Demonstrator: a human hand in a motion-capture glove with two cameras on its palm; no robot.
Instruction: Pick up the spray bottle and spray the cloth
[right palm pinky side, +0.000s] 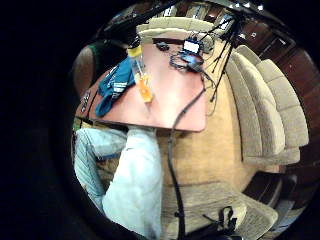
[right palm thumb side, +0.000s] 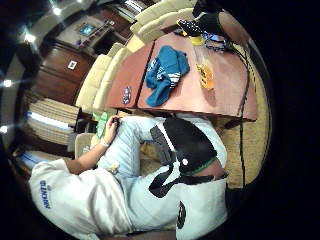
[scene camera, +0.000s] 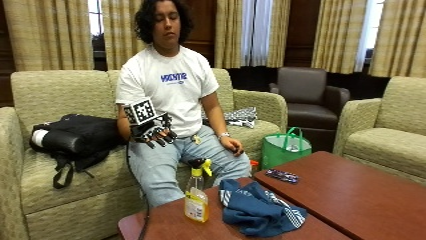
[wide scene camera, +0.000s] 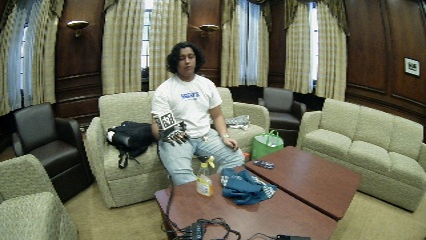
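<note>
Gloved in black, the right hand is hovering above the seated person's lap, fingers hanging loosely curled and holding nothing. Well apart from it, the clear plastic spray bottle with its yellow trigger is standing upright on the reddish wooden table, just beside the crumpled blue cloth. A hurried reach risks toppling the tall, narrow bottle.
</note>
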